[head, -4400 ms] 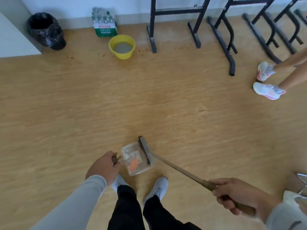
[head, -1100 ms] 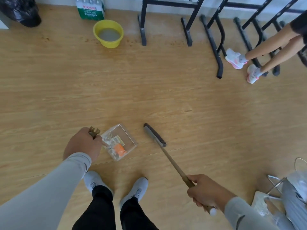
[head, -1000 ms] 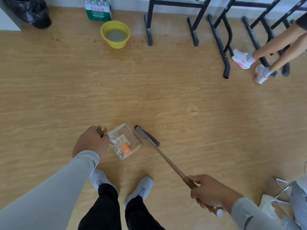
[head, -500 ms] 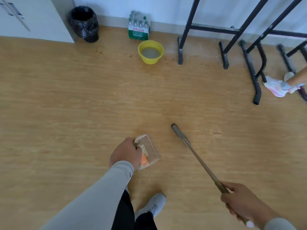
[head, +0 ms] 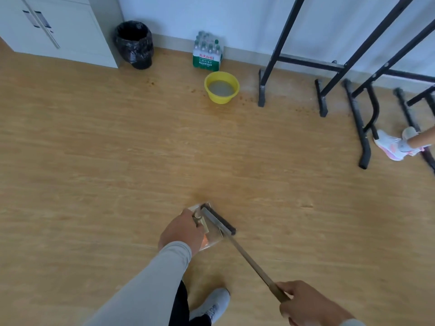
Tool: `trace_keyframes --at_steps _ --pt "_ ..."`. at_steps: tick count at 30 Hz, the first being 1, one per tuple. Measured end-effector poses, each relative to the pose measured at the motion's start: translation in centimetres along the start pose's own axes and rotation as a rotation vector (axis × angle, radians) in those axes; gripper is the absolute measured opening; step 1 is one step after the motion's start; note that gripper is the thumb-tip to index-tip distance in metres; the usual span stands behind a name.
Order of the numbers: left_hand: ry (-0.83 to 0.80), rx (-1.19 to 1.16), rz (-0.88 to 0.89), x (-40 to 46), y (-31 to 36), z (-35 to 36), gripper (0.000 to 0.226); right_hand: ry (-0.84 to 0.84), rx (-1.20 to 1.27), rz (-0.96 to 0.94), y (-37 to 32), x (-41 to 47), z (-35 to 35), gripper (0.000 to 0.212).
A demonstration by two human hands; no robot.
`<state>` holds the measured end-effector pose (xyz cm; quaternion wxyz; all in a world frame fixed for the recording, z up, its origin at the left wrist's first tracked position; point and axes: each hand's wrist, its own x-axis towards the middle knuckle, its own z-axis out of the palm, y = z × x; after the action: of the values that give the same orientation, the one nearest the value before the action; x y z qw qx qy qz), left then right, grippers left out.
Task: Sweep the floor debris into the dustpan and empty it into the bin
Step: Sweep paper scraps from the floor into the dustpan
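Wooden broom handle (head: 256,269) your right hand (head: 308,304) is gripping, left hand (head: 181,234) clutching the clear dustpan (head: 211,241) holding orange debris (head: 204,241), brush head (head: 219,221) lying across it; you are now carrying, next tipping into the far black-lined bin (head: 134,43).

Broom head (head: 219,221) now against dustpan (head: 211,241)

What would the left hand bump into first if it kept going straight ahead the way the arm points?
Probably the yellow basin, though depth is unclear. The left hand, gripping the dustpan, has bare floor ahead until then.
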<state>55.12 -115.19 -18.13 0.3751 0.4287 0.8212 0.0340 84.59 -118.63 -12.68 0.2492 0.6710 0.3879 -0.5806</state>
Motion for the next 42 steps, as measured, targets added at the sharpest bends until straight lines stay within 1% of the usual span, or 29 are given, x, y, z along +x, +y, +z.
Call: trace_keyframes --at_steps 5,7,9,12,14,15,17,19,21,24,27,30,35,38,42 --pt "-0.047 -0.025 -0.008 0.2 -0.3 -0.5 0.014 0.038 -0.051 0.01 -1.6 -0.5 1.0 0.064" --pt "-0.073 -0.038 -0.01 -0.1 -0.3 -0.4 0.021 0.076 -0.053 0.037 -2.8 -0.4 1.9 0.055" --pt "-0.103 -0.063 -0.009 -0.6 -0.5 -0.3 0.034 0.125 -0.02 0.03 -3.5 -0.5 2.5 0.048" --pt "-0.136 -0.094 0.003 -0.7 -0.9 -0.5 0.041 0.107 -0.077 0.019 -5.1 -1.5 2.4 0.055" --pt "-0.17 -0.114 0.009 -0.4 -1.4 -1.6 0.043 0.113 -0.081 0.032 -5.9 -3.4 1.3 0.055" --pt "-0.188 -0.123 0.008 -0.1 -1.6 -2.4 0.043 0.123 -0.079 0.051 -5.9 -4.1 0.5 0.054" --pt "-0.2 -0.134 -0.001 0.5 -2.3 -4.6 0.037 0.145 -0.081 0.102 -6.8 -5.3 -1.4 0.062" --pt "-0.164 -0.142 -0.003 1.1 -3.1 -6.7 0.025 0.164 -0.097 0.104 -8.2 -6.3 -3.2 0.065" --pt "-0.131 -0.13 0.015 1.3 -3.8 -8.7 0.018 0.185 -0.107 0.084 -10.1 -7.3 -4.5 0.057" --pt "-0.115 -0.125 0.039 1.3 -5.1 -11.4 0.02 0.249 -0.138 0.036 -12.9 -7.6 -5.0 0.038" --pt "-0.095 -0.148 0.039 1.2 -6.1 -13.7 0.022 0.253 -0.091 0.034 -15.4 -6.9 -4.7 0.026" --pt "-0.056 -0.184 0.03 1.1 -6.5 -15.2 0.023 0.273 0.013 0.064 -17.7 -6.3 -3.9 0.022" --pt "-0.01 -0.227 -0.006 1.6 -7.2 -16.7 0.027 0.28 0.198 0.044 -19.9 -4.1 -3.8 0.016" --pt "0.027 -0.249 -0.051 2.3 -6.9 -16.9 0.032 0.298 0.231 0.025 -20.6 -2.9 -5.1 0.017" --pt "0.077 -0.241 -0.114 3.0 -5.3 -16.5 0.032 0.307 0.238 0.003 -20.9 -1.8 -8.4 0.017"
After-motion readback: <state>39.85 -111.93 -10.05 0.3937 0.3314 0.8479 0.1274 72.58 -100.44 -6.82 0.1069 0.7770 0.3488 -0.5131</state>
